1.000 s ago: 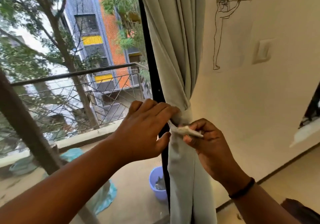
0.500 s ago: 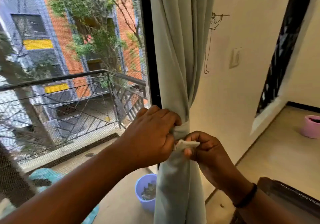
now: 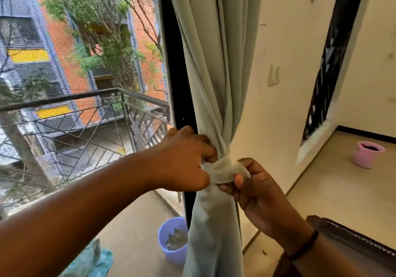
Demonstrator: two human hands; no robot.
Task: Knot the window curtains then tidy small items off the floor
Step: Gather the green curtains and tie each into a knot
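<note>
Curtain: the pale grey-green curtain [image 3: 216, 66] hangs at 12 o'clock from my view, gathered into one bundle beside the dark window frame [image 3: 180, 96].
Knot: a wrapped band of the same cloth, the knot [image 3: 222, 169], cinches the bundle at mid-height, between my two hands.
Left hand: my left hand [image 3: 184, 161] comes in from 9 o'clock, fingers curled and pinching the band's left end.
Right hand: my right hand [image 3: 255, 189] comes up from 4 o'clock, thumb and fingers pinching the band's right end, just under the wrap.
Handling: I judge the cloth soft, light and limp, not fragile; it folds wherever pulled and looks smooth enough to slip loose unless cinched.
Where to hold: I would grip the two loose ends close to the wrap and pull them apart, not the hanging drape below.
Floor: a pink pot [image 3: 367, 154] stands on the floor [image 3: 342, 191] at 3 o'clock, well apart; the tidying looks not yet begun.
</note>
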